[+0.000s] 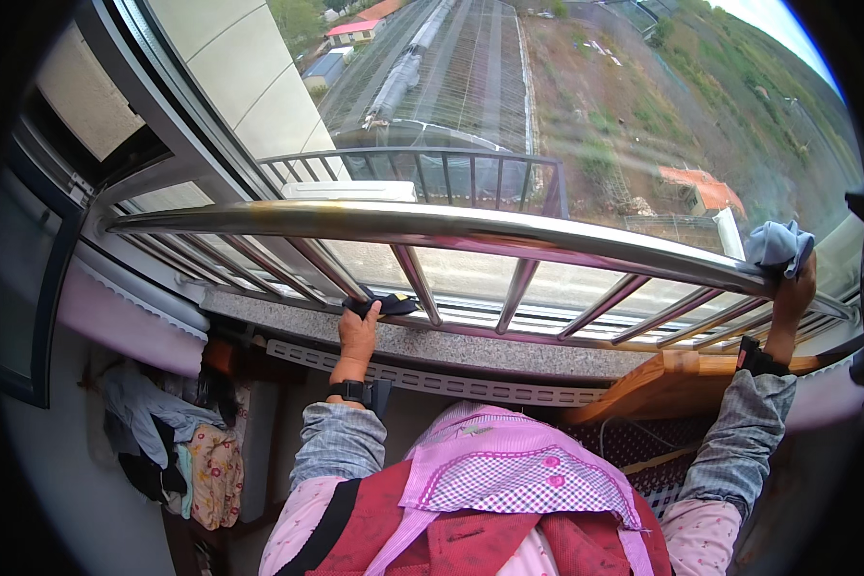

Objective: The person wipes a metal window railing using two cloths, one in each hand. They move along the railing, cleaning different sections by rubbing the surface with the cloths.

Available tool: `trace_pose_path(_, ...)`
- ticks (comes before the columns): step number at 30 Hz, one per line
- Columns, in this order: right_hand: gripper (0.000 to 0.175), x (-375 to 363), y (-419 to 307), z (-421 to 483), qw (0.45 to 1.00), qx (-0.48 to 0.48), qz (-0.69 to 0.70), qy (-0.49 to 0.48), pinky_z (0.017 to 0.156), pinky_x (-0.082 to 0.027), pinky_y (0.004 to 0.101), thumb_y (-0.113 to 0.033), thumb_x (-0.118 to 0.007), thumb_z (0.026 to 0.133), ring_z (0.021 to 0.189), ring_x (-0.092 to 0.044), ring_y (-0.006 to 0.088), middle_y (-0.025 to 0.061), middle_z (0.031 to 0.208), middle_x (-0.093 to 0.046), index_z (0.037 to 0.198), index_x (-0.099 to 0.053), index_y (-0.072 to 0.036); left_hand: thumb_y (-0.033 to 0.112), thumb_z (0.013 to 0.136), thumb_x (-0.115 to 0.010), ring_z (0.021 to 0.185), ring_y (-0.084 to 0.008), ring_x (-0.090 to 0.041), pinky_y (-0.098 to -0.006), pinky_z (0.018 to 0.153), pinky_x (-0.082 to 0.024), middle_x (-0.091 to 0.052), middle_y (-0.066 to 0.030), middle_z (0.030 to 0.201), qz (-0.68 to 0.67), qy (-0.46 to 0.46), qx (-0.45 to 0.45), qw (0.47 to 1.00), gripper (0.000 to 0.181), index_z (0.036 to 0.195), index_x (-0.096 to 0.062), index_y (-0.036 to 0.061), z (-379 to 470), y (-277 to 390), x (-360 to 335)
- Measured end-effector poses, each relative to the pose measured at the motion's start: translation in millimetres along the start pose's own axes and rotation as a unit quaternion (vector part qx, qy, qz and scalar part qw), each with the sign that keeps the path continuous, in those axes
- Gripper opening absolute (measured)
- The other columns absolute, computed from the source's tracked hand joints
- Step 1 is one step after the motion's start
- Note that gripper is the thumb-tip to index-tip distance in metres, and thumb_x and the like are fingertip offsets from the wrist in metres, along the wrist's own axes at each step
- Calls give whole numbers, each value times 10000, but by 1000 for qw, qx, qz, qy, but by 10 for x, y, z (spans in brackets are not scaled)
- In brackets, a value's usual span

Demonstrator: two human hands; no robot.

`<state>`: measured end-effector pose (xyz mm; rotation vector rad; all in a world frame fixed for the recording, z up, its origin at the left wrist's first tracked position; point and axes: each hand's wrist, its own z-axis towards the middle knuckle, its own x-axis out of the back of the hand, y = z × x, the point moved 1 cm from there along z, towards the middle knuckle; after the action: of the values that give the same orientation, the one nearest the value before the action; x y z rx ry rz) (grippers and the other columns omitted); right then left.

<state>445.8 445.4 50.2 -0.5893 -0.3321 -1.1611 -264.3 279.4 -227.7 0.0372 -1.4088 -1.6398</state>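
My left hand [360, 333] grips a dark cloth [389, 303] wrapped at the foot of an upright bar, near the bottom rail of the metal railing [432, 225]. At the right, my right hand [796, 291] holds a bunched light blue cloth [779, 246] at the right part of the shiny top rail; its fingers are partly hidden behind the cloth. The window glass [605, 129] stands beyond the railing. Below the bars runs a speckled stone sill [489, 351].
A wooden board [633, 389], perhaps a headboard, stands below the sill at the right. A white slotted radiator top [439, 379] lies under the sill. An open window sash [25, 288] and piled clothes [212, 468] are at the left. Outside is a dark balcony railing [461, 155].
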Motion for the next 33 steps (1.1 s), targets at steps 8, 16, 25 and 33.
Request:
trace_pose_path(8, 221, -5, -285, 11, 1000, -2, 22, 16, 823, -475, 363, -104, -492, 908, 911, -609, 325, 130, 994, -601, 1102, -573, -35, 360, 1029, -487, 839, -128, -608, -261, 791, -483, -684, -31, 961, -226, 133, -54, 963, 419, 1000, -679, -11, 272, 998, 1462)
trace_pose_path(16, 205, 10, -436, 38, 1000, 7, -6, 5, 809, -476, 390, -101, -507, 901, 927, -607, 352, 120, 992, -596, 1084, -584, -55, 401, 1053, -357, 1228, -268, -509, -369, 1090, -340, -557, -143, 1326, -96, 173, -259, 945, 524, 1246, -566, -39, 1194, 1888, 1816)
trace_pose_path(25, 204, -18, -492, 39, 1000, 6, -28, 3, 804, -475, 395, -143, -520, 915, 943, -611, 352, 118, 1005, -592, 1088, -593, -63, 364, 983, -526, 1189, -383, -553, -529, 1130, -262, -634, -204, 1127, 149, 173, -429, 874, 404, 1089, -641, -8, 504, 3025, 465)
trace_pose_path(33, 258, -9, -479, 34, 1000, 10, -13, -1, 787, -473, 401, -270, -487, 991, 918, -607, 373, 139, 988, -586, 1084, -588, -52, 370, 811, -692, 1036, -348, -591, -612, 1134, -228, -621, -141, 941, 33, 50, -519, 853, 339, 849, -673, 33, -163, 4251, -515)
